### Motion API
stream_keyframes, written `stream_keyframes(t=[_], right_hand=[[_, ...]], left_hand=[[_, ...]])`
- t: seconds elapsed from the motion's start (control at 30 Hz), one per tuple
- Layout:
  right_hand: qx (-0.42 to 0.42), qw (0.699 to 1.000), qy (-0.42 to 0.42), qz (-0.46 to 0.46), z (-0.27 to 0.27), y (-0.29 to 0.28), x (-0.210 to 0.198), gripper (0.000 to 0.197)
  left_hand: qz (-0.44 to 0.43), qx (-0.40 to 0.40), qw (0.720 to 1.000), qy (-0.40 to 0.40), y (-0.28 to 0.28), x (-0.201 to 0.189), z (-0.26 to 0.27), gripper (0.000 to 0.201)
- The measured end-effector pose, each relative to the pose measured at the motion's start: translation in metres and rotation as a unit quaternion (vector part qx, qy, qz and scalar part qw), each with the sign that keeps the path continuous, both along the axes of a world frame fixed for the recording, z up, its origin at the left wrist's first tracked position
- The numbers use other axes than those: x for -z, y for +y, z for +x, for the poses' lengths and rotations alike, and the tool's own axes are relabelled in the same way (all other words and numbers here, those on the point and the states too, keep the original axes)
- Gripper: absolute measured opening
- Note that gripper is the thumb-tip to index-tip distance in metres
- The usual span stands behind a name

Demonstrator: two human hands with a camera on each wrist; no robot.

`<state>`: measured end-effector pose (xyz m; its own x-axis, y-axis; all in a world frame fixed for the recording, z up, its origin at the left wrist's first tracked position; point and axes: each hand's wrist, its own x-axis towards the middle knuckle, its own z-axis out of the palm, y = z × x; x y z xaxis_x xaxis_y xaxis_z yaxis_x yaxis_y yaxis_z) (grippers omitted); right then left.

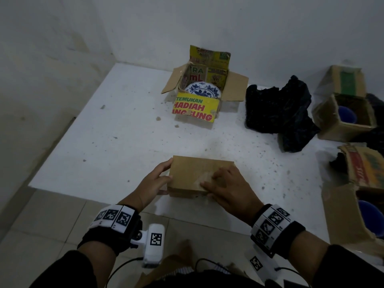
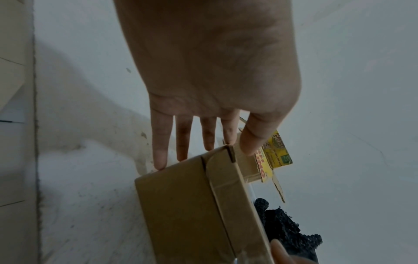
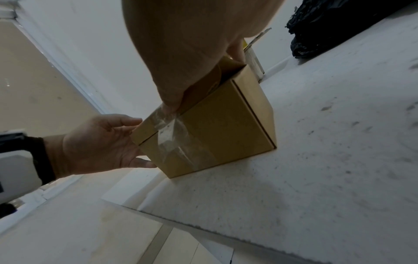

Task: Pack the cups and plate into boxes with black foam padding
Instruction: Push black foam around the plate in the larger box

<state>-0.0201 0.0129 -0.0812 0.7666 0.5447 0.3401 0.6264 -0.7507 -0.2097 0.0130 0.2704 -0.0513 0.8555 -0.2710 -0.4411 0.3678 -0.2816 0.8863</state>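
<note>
A plain brown box (image 1: 193,173) with its lid down stands near the front edge of the white platform (image 1: 104,142). My left hand (image 1: 164,173) steadies its left side with straight fingers, seen in the left wrist view as fingertips (image 2: 159,164) touching the box (image 2: 181,205). On the lid lies my right hand (image 1: 218,181), its thumb (image 3: 170,105) pressing clear tape (image 3: 167,135) over the front edge of the box (image 3: 226,128). Further back, an open printed box (image 1: 195,109) holds a blue-and-white plate (image 1: 202,90). Black foam (image 1: 278,109) is heaped to the right.
Three more cardboard boxes stand along the right edge; one (image 1: 345,117) shows a blue cup (image 1: 347,115) and another (image 1: 349,215) a blue cup (image 1: 372,217). Walls close the corner behind and to the left. Tiled floor (image 1: 52,225) lies below the platform.
</note>
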Motion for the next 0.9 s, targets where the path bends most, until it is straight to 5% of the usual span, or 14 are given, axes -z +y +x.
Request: stream_keyframes(t=[0.37,0.9], right_hand=[[-0.022,0.998,-0.001,0.062,0.001,-0.004,0.009,0.034],[-0.024,0.997,0.017,0.077,0.001,-0.002,0.000,0.027]], left_hand=[[0.055,0.043,0.996,-0.061,0.003,0.002,-0.005,0.070],[0.036,0.061,0.995,-0.075,0.007,0.009,-0.002,0.076]])
